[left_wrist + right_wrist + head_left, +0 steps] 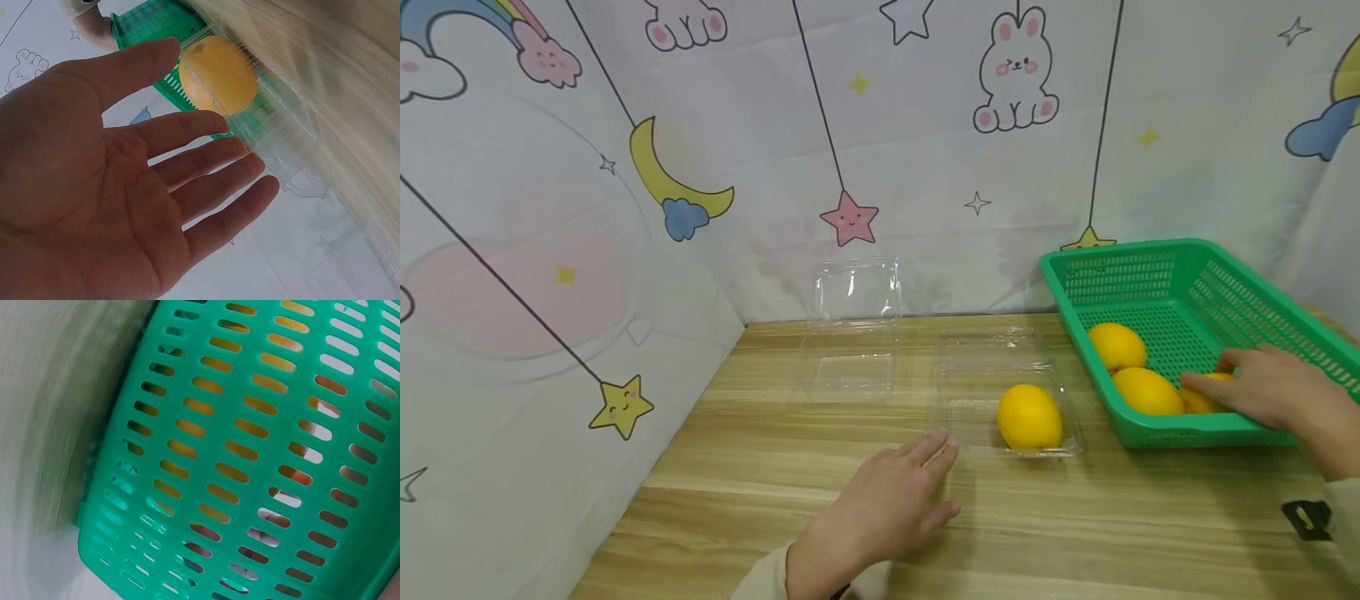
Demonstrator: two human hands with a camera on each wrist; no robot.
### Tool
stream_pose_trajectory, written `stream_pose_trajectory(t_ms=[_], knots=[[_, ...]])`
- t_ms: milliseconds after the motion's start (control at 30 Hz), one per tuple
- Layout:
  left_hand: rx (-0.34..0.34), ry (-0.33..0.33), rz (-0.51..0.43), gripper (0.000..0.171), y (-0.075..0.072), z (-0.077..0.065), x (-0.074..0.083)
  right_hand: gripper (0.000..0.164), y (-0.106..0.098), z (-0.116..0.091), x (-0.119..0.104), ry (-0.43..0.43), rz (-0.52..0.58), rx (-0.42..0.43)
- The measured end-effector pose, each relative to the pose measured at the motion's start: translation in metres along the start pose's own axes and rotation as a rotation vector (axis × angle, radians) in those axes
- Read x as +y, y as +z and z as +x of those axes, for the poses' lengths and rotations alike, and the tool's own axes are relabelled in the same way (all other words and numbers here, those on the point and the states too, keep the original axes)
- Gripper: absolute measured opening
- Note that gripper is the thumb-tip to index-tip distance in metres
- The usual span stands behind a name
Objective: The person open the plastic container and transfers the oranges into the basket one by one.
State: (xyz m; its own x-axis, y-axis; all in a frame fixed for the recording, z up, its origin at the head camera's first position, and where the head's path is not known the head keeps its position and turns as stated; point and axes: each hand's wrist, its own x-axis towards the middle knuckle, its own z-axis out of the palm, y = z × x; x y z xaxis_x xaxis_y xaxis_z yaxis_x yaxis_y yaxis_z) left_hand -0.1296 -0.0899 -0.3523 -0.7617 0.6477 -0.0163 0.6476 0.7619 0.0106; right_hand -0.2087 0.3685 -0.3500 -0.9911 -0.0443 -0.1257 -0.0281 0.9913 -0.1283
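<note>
In the head view my right hand (1273, 387) reaches over the near wall of the green basket (1180, 437). Its thumb and fingers grip a yellow citrus fruit (1202, 398), which they partly cover. Two more such fruits, a near one (1146, 392) and a farther one (1117, 346), lie along the basket's left side. My left hand (895, 496) is held with fingers extended and holds nothing, just left of an open clear plastic container (966, 417). One yellow fruit (1030, 417) sits in that container's right side. The left wrist view shows the bare palm (112, 187).
A second clear container (850, 367) stands farther left with its lid raised, near the patterned cloth backdrop (925, 167). A small black object (1307, 518) is beside the right sleeve. The slotted basket wall (244, 444) fills most of the right wrist view.
</note>
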Motion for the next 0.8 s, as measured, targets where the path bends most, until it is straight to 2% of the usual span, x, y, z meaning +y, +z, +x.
stream_pose_trajectory(t_ms=[300, 567, 800], knots=[[-0.001, 0.008, 0.019, 0.069, 0.0013, -0.0005, 0.0011, 0.099, 0.0018, 0.0000, -0.0059, 0.093, -0.005, -0.018], [-0.048, -0.006, 0.018, 0.074, -0.0004, -0.0003, 0.0013, 0.102, 0.0015, 0.0009, -0.0063, 0.110, -0.007, 0.050], [-0.052, -0.008, 0.012, 0.075, -0.0010, -0.0013, 0.0011, 0.110, 0.0042, -0.0004, -0.0085, 0.136, 0.064, 0.110]])
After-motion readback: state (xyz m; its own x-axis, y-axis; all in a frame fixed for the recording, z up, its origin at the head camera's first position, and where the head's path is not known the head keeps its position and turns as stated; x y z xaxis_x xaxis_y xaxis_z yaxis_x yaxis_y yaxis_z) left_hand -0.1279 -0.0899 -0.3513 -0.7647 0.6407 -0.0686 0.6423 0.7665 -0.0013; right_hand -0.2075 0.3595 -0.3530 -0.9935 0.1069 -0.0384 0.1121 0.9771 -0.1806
